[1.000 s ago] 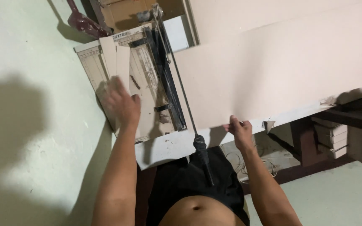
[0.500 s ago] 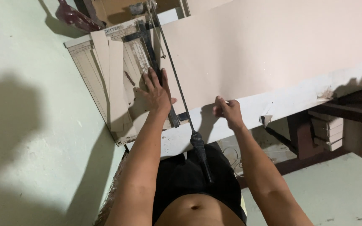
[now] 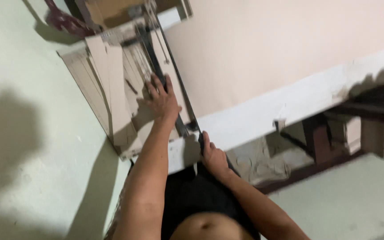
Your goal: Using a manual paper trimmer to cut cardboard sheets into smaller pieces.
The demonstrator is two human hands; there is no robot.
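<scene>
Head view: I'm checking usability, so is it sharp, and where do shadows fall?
Head view: soft with motion blur, edges of the left hand and right hand smeared; tilted framing; a broad dark shadow on the pale wall at left; the cutter and beige sheet evenly lit, without glare.

Pale green wall [image 3: 27, 133] with soft shadows, white workbench edge [image 3: 290, 104], dark wooden frame [image 3: 325, 146] beneath

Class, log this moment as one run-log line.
left hand: flat on paper cutter | right hand: gripping cutter handle | pink sheet: under blade
</scene>
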